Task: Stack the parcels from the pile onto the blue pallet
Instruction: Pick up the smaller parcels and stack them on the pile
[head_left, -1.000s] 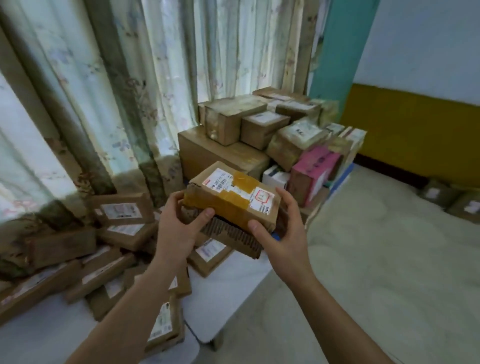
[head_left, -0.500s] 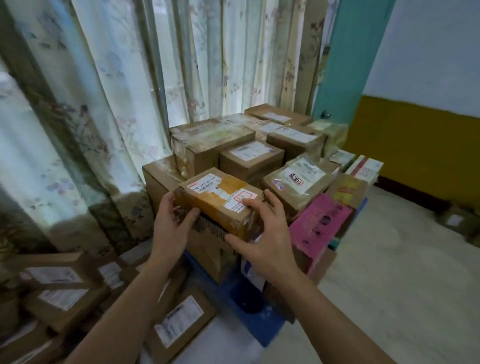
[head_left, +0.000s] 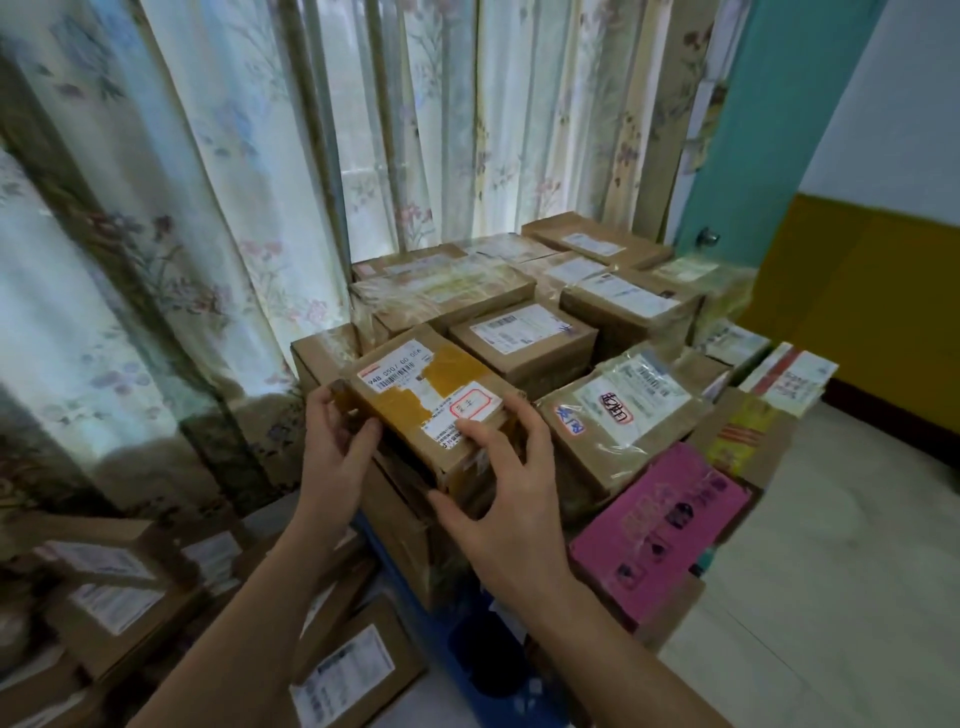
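Right now the parcel (head_left: 423, 410), a brown box patched with yellow tape and white labels, sits at the near left corner of the stack (head_left: 524, 332) on the blue pallet (head_left: 478, 670), lying on top of a larger brown carton (head_left: 400, 525). Both hands are on it. The left hand (head_left: 332, 447) grips its left end, thumb curled against the near side face and fingers wrapped round the far edge. The right hand (head_left: 498, 499) holds the near right corner, with the thumb under the lower edge and the fingers bent over the top by a red-bordered label. I cannot tell whether the box rests fully on the carton or is partly borne by the hands.

Just beside it to the right lies a plastic-wrapped parcel (head_left: 618, 415) with blue and red writing, and nearer than that a pink box (head_left: 660, 530) tilts off the front of the stack. Behind are more labelled cartons, packed close together.

Down to the left, low beside the pallet, the pile (head_left: 119, 597) of flat brown parcels lies heaped. Floral curtains (head_left: 208, 208) hang behind everything, a teal door (head_left: 769, 130) stands at the right, and pale floor (head_left: 831, 571) shows beyond the pallet.
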